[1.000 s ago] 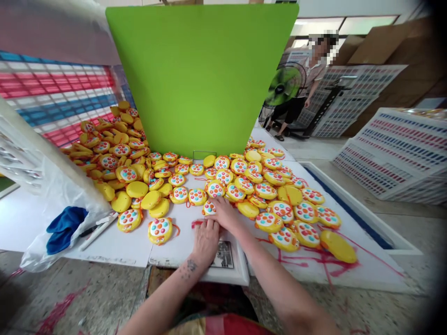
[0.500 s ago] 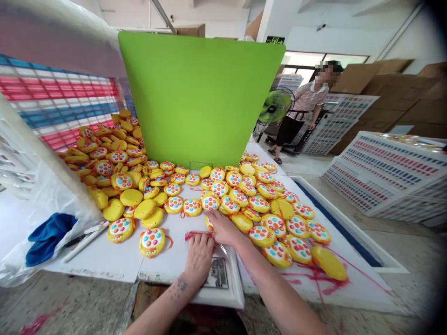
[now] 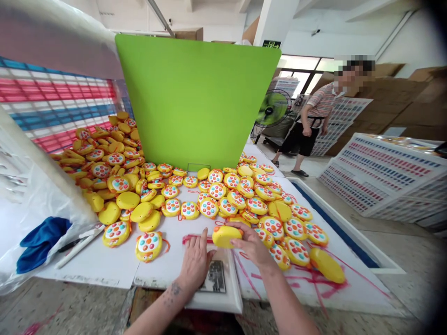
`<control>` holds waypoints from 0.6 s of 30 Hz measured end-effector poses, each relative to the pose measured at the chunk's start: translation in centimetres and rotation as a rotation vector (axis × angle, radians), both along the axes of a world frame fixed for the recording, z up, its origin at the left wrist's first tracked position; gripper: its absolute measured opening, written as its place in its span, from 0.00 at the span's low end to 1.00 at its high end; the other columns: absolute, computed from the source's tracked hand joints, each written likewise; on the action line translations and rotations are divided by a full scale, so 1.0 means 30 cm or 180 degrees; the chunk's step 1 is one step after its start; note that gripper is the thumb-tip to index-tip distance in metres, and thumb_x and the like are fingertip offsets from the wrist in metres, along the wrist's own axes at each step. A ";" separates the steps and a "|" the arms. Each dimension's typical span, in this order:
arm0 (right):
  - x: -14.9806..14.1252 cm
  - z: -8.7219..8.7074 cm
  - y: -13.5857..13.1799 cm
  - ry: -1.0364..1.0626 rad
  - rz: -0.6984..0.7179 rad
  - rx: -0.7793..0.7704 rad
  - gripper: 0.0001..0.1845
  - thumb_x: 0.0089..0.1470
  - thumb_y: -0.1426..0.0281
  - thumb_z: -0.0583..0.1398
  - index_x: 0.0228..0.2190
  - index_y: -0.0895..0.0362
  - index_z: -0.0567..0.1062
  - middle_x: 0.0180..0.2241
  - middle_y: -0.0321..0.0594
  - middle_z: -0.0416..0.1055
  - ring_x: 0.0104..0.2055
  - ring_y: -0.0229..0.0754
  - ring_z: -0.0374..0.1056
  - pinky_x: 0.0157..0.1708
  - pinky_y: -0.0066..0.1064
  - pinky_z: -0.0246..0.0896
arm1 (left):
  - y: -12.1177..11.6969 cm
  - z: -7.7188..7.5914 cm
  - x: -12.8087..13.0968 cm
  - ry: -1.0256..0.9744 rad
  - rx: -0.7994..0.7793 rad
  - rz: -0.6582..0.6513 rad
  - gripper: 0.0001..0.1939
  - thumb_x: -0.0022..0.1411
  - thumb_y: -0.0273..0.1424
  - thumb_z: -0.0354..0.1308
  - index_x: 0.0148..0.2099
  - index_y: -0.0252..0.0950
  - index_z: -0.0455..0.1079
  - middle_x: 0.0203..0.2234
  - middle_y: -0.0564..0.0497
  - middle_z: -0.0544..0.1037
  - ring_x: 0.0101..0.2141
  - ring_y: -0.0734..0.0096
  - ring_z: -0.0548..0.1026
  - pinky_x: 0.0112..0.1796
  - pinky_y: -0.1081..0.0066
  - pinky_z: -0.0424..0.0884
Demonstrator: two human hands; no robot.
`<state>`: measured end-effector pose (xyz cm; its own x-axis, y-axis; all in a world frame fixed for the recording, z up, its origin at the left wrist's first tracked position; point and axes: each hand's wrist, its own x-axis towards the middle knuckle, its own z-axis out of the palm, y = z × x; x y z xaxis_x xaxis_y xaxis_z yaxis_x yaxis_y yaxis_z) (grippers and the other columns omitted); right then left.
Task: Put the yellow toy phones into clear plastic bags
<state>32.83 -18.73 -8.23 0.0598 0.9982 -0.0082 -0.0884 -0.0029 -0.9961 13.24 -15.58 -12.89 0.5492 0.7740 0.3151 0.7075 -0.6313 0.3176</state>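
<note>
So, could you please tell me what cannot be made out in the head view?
In the head view:
Far side of the glossy yellow oval toy: turned away, in the right hand.
Surface under the left hand: covered by it.
Area behind the green rectangular board: blocked by it.
Details of the black-and-white rectangular print: too small.

Bright light, overexposed rear window [image 3: 301, 62], stretched edges, dark right corners

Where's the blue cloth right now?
In the head view, the blue cloth lies at the far left, near the worktable's front edge, just left of the white stick.
</note>
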 end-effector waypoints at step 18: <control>-0.091 -0.128 0.096 -0.1069 -0.0362 0.0204 0.21 0.51 0.59 0.60 0.45 0.56 0.70 0.46 0.44 0.71 0.49 0.48 0.67 0.51 0.39 0.63 | 0.009 -0.039 -0.002 -0.0337 0.0049 -0.0128 0.08 0.62 0.22 0.53 0.41 0.39 0.68 0.35 0.52 0.73 0.38 0.64 0.69 0.42 0.62 0.64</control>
